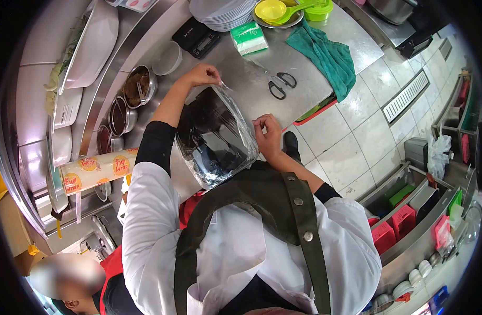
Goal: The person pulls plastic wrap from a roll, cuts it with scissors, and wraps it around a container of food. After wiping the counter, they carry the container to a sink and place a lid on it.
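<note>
A dark rectangular tray (207,123), covered with shiny plastic wrap (245,137), lies on the steel counter close to my body. My left hand (201,75) reaches across to its far corner, fingers closed on a bunched edge of the wrap. At the tray's right side, my right hand (267,134) has its fingers curled and pinched at the wrap's edge. What the tray holds is hard to make out through the reflections. Black-handled scissors (282,85) lie on the counter beyond my right hand.
A wrap roll (97,169) sits at left, near metal pots of sauce (122,116). Farther back are a kitchen scale (196,39), stacked plates (222,13), a green tissue pack (249,38) and a teal cloth (325,60). Another person (83,283) is at lower left.
</note>
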The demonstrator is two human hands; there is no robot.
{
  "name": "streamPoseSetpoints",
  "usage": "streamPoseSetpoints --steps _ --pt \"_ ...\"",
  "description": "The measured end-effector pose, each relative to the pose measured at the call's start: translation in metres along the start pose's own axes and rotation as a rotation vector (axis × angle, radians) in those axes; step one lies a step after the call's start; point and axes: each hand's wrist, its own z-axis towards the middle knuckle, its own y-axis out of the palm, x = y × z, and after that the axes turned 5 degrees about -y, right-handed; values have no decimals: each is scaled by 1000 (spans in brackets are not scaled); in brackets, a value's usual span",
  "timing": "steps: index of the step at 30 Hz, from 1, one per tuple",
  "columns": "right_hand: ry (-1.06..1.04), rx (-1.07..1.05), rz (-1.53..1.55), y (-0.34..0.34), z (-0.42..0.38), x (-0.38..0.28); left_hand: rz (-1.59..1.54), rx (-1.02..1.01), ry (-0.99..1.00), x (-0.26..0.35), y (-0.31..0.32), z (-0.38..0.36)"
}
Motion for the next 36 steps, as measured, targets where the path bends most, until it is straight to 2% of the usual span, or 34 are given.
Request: streamPoseSetpoints --steps 1,4,7,9,13,16,19,22,24,26,28,31,34,36 --pt "39 25 -14 1 0 3 -4 -7 -63 4 0 -2" --pt "159 82 -62 1 2 7 102 133 139 -1 1 1" --pt "250 57 -141 -7 9 2 -129 170 249 -5 8 -3" --pt "250 -17 -218 -14 10 11 -125 193 206 -5 6 -11" --pt "110 -4 -123 -15 8 -6 -194 200 235 -12 2 -28" --pt "-45 -82 -148 -23 13 -45 -188 193 136 -19 0 -45" --pt "-20 -161 -91 -21 13 -53 -266 205 121 -31 4 -50" --pt "-205 -28 -261 -6 16 -36 -239 222 117 -23 6 -49" --pt "-257 71 -442 2 18 -23 -253 255 189 -19 9 -47" --pt "-119 8 -427 8 15 0 -249 264 231 -14 9 -47" --pt "183 -223 -185 6 10 22 -235 246 241 -10 9 -50" --pt "302 -271 -48 -4 16 28 -321 165 211 -9 9 -52" --pt "328 -228 82 -11 11 5 -386 170 185 -14 11 -53" --pt "40 -214 -8 -12 1 -11 -424 197 159 -12 11 -57"
